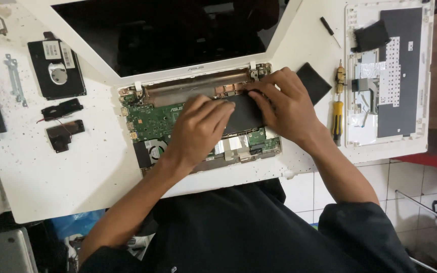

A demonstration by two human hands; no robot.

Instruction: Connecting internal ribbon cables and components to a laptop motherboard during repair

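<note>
An opened white laptop base [142, 96] lies on the white table, its green circuit board [150, 121] and copper heat pipe [188, 88] bare. Both hands rest on a flat black piece [244, 114] lying over the board's middle. My left hand [198, 129] presses its fingertips on the piece's left top edge. My right hand [284, 103] holds the piece's right top edge with curled fingers. Whether the piece is lifted or lying flat I cannot tell. The laptop's screen [168, 30] is folded back beyond the base.
A hard drive [56, 68], two small black speakers [61, 124] and a metal bracket [15, 78] lie at left. A yellow-handled screwdriver [337, 114], a small black screwdriver [330, 30], a black pad [313, 82] and the upturned keyboard cover [388, 76] lie at right.
</note>
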